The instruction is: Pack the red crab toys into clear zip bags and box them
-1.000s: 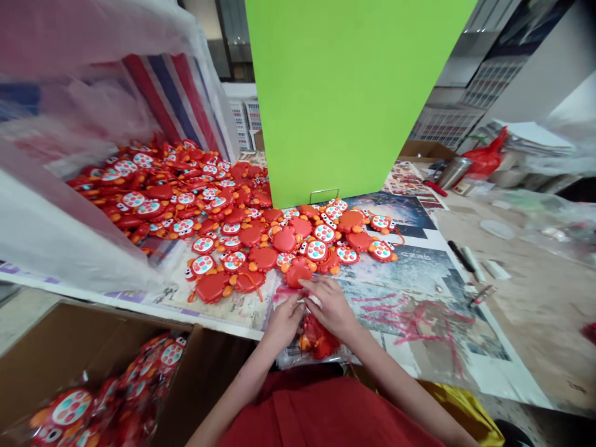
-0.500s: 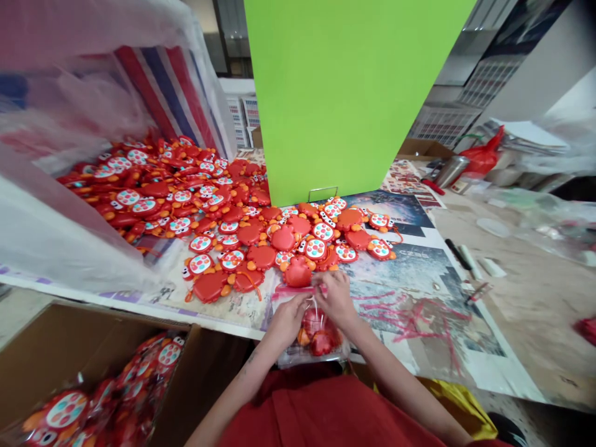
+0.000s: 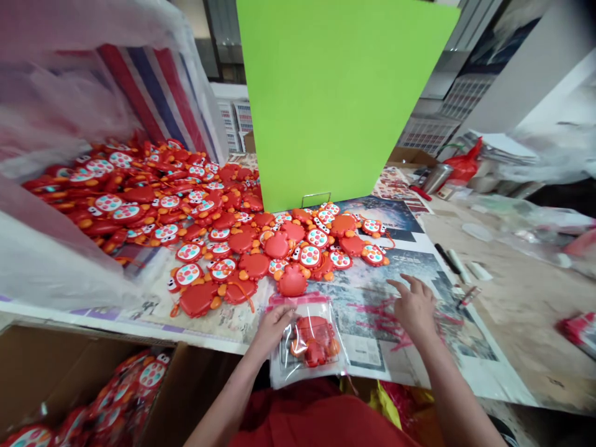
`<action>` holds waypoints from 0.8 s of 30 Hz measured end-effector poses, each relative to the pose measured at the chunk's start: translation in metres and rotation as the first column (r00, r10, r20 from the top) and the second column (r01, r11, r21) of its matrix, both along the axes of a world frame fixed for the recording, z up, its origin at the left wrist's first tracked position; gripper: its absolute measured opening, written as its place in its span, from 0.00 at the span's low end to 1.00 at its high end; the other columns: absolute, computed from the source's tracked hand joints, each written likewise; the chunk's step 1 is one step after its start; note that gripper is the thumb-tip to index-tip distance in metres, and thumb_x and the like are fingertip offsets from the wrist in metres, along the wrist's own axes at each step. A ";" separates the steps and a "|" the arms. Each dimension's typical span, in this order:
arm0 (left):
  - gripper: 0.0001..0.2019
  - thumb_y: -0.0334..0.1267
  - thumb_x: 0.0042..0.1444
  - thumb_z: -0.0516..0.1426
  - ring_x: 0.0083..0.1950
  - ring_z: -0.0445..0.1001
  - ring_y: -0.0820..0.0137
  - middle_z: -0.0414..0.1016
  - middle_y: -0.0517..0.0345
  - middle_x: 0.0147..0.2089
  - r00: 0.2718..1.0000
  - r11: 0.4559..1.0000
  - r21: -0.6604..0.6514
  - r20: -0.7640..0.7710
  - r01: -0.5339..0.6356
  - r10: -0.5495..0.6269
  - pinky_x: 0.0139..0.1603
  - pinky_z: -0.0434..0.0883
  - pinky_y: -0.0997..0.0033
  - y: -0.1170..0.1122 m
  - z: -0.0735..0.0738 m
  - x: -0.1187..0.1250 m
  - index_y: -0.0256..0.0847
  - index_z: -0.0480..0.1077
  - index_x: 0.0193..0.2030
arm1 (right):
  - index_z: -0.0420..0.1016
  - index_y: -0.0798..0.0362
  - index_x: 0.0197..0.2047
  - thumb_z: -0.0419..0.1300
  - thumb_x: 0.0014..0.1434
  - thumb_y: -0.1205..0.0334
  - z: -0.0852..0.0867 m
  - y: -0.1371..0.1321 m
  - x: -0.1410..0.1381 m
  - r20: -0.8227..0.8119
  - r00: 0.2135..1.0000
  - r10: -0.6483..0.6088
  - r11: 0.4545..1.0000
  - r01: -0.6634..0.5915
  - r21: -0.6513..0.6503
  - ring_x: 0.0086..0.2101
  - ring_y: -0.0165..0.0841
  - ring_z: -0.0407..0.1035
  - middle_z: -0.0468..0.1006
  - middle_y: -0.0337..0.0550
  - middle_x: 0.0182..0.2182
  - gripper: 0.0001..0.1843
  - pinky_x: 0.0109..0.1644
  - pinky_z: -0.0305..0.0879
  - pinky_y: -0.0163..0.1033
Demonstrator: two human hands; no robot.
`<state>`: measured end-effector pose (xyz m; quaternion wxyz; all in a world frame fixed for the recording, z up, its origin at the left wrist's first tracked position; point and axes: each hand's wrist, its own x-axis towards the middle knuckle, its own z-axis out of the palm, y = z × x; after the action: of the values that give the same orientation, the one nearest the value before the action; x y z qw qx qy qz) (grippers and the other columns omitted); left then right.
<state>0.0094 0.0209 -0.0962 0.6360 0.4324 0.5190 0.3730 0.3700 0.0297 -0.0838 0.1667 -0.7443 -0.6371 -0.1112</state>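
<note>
A clear zip bag (image 3: 326, 366) with a pink top strip lies at the table's front edge, a red crab-shaped toy (image 3: 313, 332) with orange claws inside it, back side up. My left hand (image 3: 274, 328) pinches the bag's upper left side between thumb and fingers. Apart from the bag, to its right, my right hand (image 3: 416, 304) hovers with fingers spread and holds nothing visible. Beneath and beside it lie loose pink strips (image 3: 372, 315) on the paper-covered table. Just behind the bag is the nearest loose crab toy (image 3: 292, 280).
Loose crab toys (image 3: 254, 266) spread across the table from a large white sack (image 3: 60, 267) at left. A green panel (image 3: 335, 99) stands behind them. Below left, a cardboard box (image 3: 56, 363) holds bagged toys. A black marker (image 3: 446, 257) and a steel cup (image 3: 436, 179) are at right.
My right hand has left the bag's top and moved right, its fingers spreading. My left hand still grips the bag, which now lies flatter and more fully in sight. The view has shifted slightly.
</note>
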 end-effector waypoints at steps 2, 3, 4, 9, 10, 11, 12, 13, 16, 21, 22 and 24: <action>0.21 0.52 0.49 0.62 0.33 0.74 0.69 0.77 0.55 0.35 1.000 0.999 -0.040 0.006 0.010 -0.010 0.30 0.71 0.74 0.001 0.001 0.000 0.36 0.72 0.40 | 0.79 0.51 0.47 0.53 0.59 0.67 0.006 0.002 -0.029 -0.122 0.982 0.146 0.989 -0.145 0.023 0.48 0.47 0.65 0.75 0.54 0.47 0.18 0.52 0.59 0.52; 0.21 0.53 0.48 0.62 0.32 0.73 0.71 0.76 0.56 0.34 1.000 0.998 -0.057 0.022 0.011 -0.010 0.28 0.70 0.75 0.001 0.001 -0.001 0.36 0.71 0.38 | 0.80 0.52 0.45 0.53 0.61 0.63 0.008 0.004 -0.046 -0.204 0.950 0.237 0.971 -0.240 0.009 0.44 0.45 0.67 0.76 0.53 0.42 0.15 0.51 0.60 0.50; 0.21 0.54 0.47 0.63 0.31 0.72 0.72 0.76 0.56 0.34 0.999 0.998 -0.069 0.045 0.008 -0.005 0.27 0.69 0.76 0.001 0.001 -0.001 0.36 0.71 0.37 | 0.80 0.52 0.41 0.52 0.63 0.59 0.008 0.005 -0.064 -0.296 0.901 0.316 0.942 -0.335 -0.013 0.42 0.43 0.68 0.77 0.51 0.39 0.15 0.50 0.61 0.49; 0.24 0.55 0.43 0.66 0.32 0.73 0.72 0.75 0.56 0.36 0.990 0.993 -0.114 0.140 -0.005 0.021 0.29 0.71 0.74 0.002 -0.001 -0.005 0.37 0.71 0.38 | 0.74 0.52 0.39 0.53 0.60 0.55 -0.009 0.007 -0.127 -0.824 0.509 0.247 0.795 -0.593 -0.128 0.31 0.35 0.70 0.77 0.42 0.29 0.13 0.38 0.64 0.39; 0.25 0.55 0.43 0.66 0.33 0.73 0.71 0.75 0.55 0.36 0.990 0.993 -0.116 0.139 -0.004 0.020 0.30 0.72 0.73 0.001 -0.001 -0.006 0.36 0.71 0.40 | 0.73 0.52 0.39 0.54 0.58 0.54 -0.014 0.008 -0.132 -0.883 0.431 0.186 0.789 -0.601 -0.127 0.28 0.34 0.68 0.75 0.40 0.27 0.12 0.34 0.63 0.38; 0.27 0.55 0.42 0.67 0.34 0.74 0.70 0.76 0.55 0.38 0.991 0.993 -0.119 0.136 -0.004 0.020 0.31 0.72 0.73 0.001 -0.001 -0.006 0.36 0.72 0.43 | 0.72 0.52 0.38 0.56 0.55 0.54 -0.018 0.008 -0.134 -0.922 0.363 0.134 0.792 -0.599 -0.120 0.26 0.32 0.67 0.74 0.38 0.25 0.12 0.31 0.61 0.36; 0.28 0.54 0.42 0.68 0.36 0.75 0.69 0.77 0.53 0.39 0.990 0.992 -0.126 0.137 -0.003 0.021 0.33 0.73 0.72 0.000 -0.001 -0.007 0.36 0.72 0.45 | 0.71 0.52 0.36 0.57 0.53 0.53 -0.021 0.009 -0.134 -0.949 0.301 0.088 0.798 -0.592 -0.113 0.24 0.31 0.65 0.73 0.36 0.23 0.12 0.29 0.60 0.35; 0.31 0.54 0.41 0.68 0.39 0.76 0.67 0.77 0.51 0.41 0.989 0.990 -0.139 0.147 0.000 0.020 0.35 0.74 0.70 0.000 -0.001 -0.008 0.36 0.72 0.48 | 0.70 0.52 0.34 0.59 0.50 0.52 -0.022 0.009 -0.133 -0.968 0.246 0.046 0.803 -0.586 -0.111 0.23 0.30 0.65 0.72 0.36 0.22 0.12 0.28 0.59 0.35; 0.35 0.55 0.40 0.69 0.48 0.77 0.61 0.78 0.46 0.46 0.978 0.986 -0.164 0.207 0.011 0.023 0.40 0.75 0.68 -0.002 -0.002 -0.012 0.36 0.72 0.52 | 0.70 0.52 0.33 0.62 0.47 0.51 -0.018 0.010 -0.125 -0.990 0.118 -0.079 0.814 -0.566 -0.133 0.22 0.29 0.64 0.75 0.38 0.22 0.14 0.28 0.58 0.34; 0.31 0.53 0.41 0.69 0.42 0.79 0.62 0.79 0.45 0.46 0.963 0.986 -0.165 0.263 -0.011 0.055 0.38 0.75 0.68 -0.003 -0.003 -0.014 0.36 0.75 0.49 | 0.76 0.54 0.39 0.64 0.45 0.52 -0.009 0.008 -0.121 -0.985 0.027 -0.169 0.841 -0.517 -0.158 0.20 0.26 0.61 0.76 0.37 0.22 0.19 0.26 0.53 0.33; 0.28 0.52 0.41 0.68 0.41 0.79 0.63 0.79 0.45 0.44 0.962 0.987 -0.162 0.267 -0.016 0.059 0.37 0.75 0.68 -0.004 -0.003 -0.014 0.35 0.75 0.46 | 0.77 0.55 0.37 0.64 0.44 0.52 -0.009 0.008 -0.122 -0.984 0.024 -0.175 0.840 -0.517 -0.162 0.20 0.26 0.61 0.76 0.38 0.22 0.19 0.26 0.52 0.33; 0.21 0.49 0.42 0.67 0.39 0.78 0.63 0.79 0.46 0.40 0.960 0.988 -0.154 0.271 -0.029 0.070 0.35 0.74 0.69 -0.004 -0.001 -0.013 0.34 0.76 0.38 | 0.77 0.55 0.31 0.63 0.43 0.54 -0.009 0.008 -0.123 -0.984 0.027 -0.178 0.838 -0.520 -0.166 0.20 0.26 0.60 0.75 0.38 0.21 0.14 0.26 0.52 0.33</action>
<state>-0.0032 0.0165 -0.0971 0.7228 0.3148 0.4625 0.4056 0.2472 0.0376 -0.0927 0.3733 -0.5358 -0.4358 0.6194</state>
